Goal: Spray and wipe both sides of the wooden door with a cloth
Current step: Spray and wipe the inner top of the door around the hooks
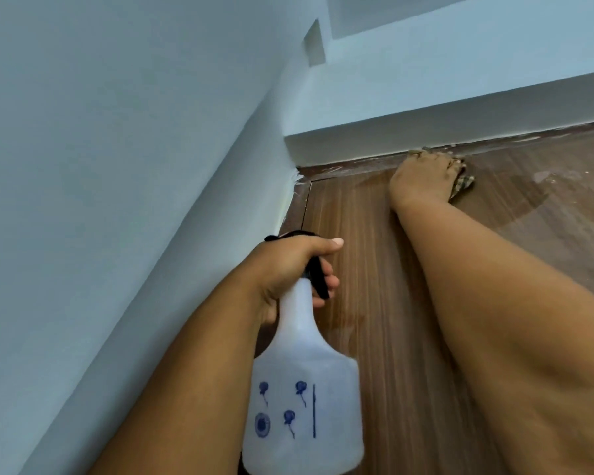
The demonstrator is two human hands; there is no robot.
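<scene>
Two hands are up at the door's top. On the left, the left hand curls round the neck of the translucent white plastic spray bottle, a finger on its black trigger. Up and to the right, the right hand presses a checked beige cloth flat against the brown wood-grain door, just under the top frame. A wet sheen runs off to its right, so the wipe probably heads that way. The cloth is mostly hidden under the fingers.
</scene>
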